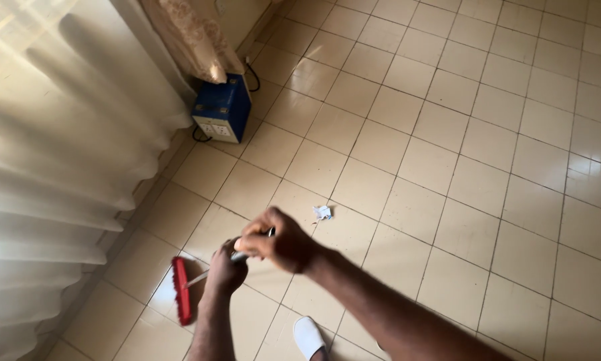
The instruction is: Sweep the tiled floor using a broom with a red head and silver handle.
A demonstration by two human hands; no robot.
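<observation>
Both my hands grip the metal handle of a broom. My right hand [280, 239] holds the upper part of the handle, and my left hand [224, 269] holds it lower down. The red broom head [181, 289] rests on the tiled floor at the lower left, near the curtain. A small crumpled scrap of white paper [322, 212] lies on the tiles just beyond my right hand. My foot in a white slipper [309, 336] shows at the bottom edge.
A sheer white curtain [60, 167] hangs along the left side. A blue box with white sockets [222, 109] and a black cable stands on the floor by the wall. Beige floor tiles [487, 147] fill the right.
</observation>
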